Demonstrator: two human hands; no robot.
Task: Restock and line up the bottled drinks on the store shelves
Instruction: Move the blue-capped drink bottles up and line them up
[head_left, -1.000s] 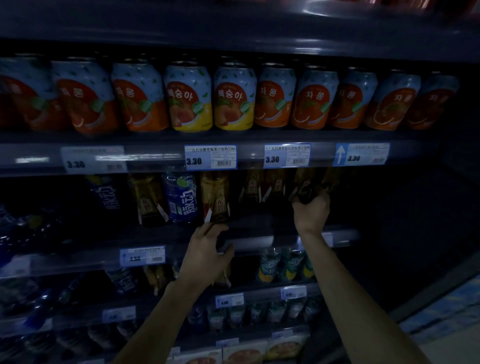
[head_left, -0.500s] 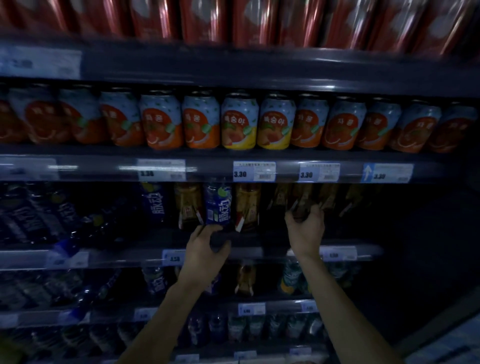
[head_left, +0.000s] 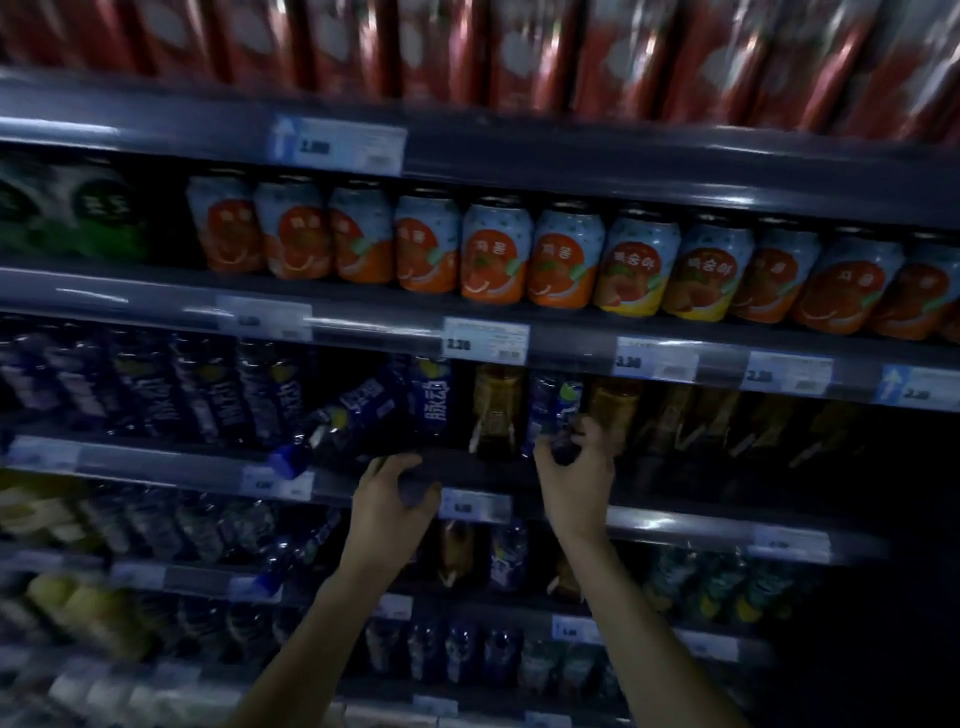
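Note:
The middle shelf (head_left: 675, 525) holds dark blue bottles on the left and amber tea bottles (head_left: 496, 410) on the right. One blue bottle (head_left: 550, 410) stands among the amber ones, and my right hand (head_left: 576, 478) is closed around its lower part. My left hand (head_left: 392, 501) curls over the front lip of the same shelf, just below an upright blue bottle (head_left: 434, 402). Beside that one, another blue bottle (head_left: 343, 421) lies tipped over, its cap pointing down-left past the shelf edge. The picture is dim and blurred.
Fruit-drink cans (head_left: 496, 265) line the shelf above, with red cans (head_left: 519, 47) on the top shelf. Price tags (head_left: 485, 340) run along the shelf rails. More bottles fill the lower shelves (head_left: 467, 649). The far right of the shelving is dark.
The view swung left and up. My right hand left the amber bottles on the right, moved left and took hold of the blue bottle among them. My left hand stayed at the shelf lip.

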